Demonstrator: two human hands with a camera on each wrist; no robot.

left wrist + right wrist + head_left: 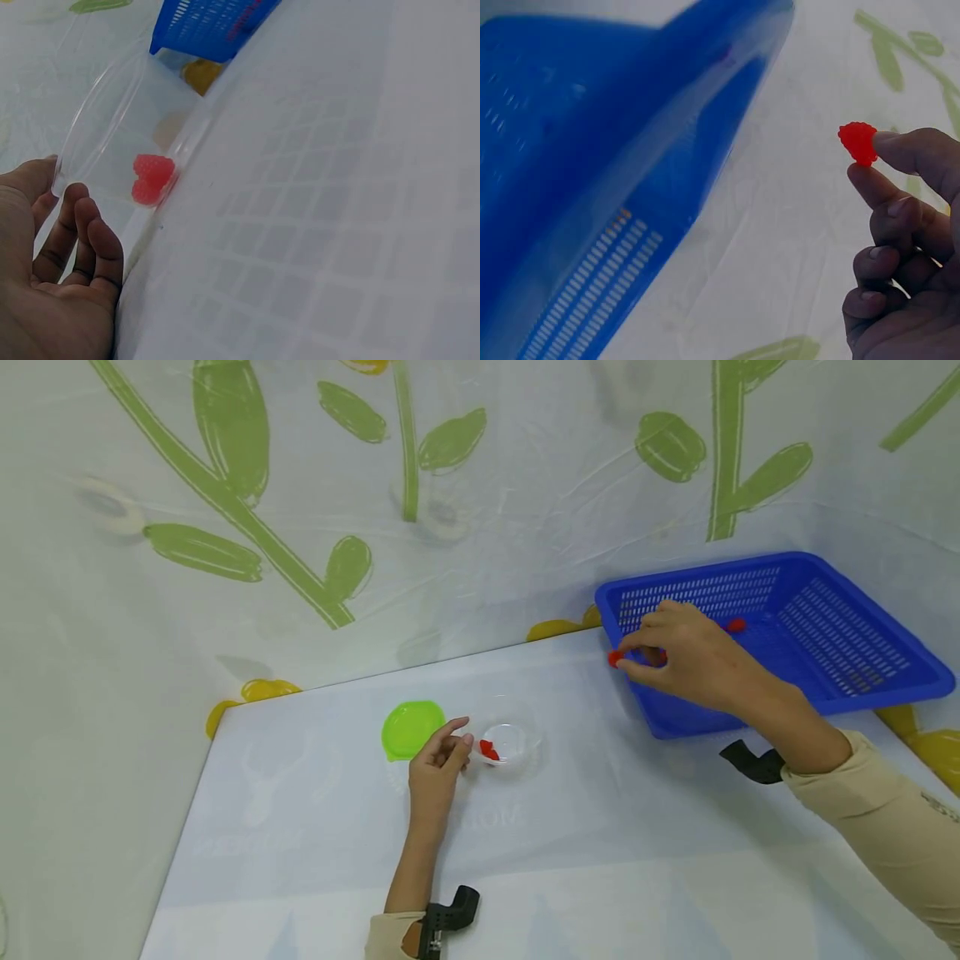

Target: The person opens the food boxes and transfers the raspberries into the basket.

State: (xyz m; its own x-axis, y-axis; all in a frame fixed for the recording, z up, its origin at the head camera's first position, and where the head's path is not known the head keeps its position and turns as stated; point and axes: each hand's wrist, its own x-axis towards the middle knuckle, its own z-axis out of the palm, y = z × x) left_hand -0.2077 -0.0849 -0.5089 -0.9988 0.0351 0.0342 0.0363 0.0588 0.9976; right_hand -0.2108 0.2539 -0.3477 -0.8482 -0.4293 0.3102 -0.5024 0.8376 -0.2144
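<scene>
My right hand [693, 658] is over the left rim of the blue basket [825, 652], pinching a red toy raspberry [858, 142] between thumb and index finger. The right wrist view shows that raspberry clear of the basket wall. My left hand [435, 781] holds the near-left rim of a clear plastic bowl [527, 745] with thumb and fingertips. Inside the bowl lie red raspberries [154, 180], pressed close together near its wall. Another red piece [736, 625] lies in the basket, and a bit of red shows behind my right fingers.
Left of the bowl a bright green lid [412, 729] lies on the white-covered table [300, 827]. A pale curtain [510, 543] printed with green leaves rises behind the table. The basket fills the right back corner.
</scene>
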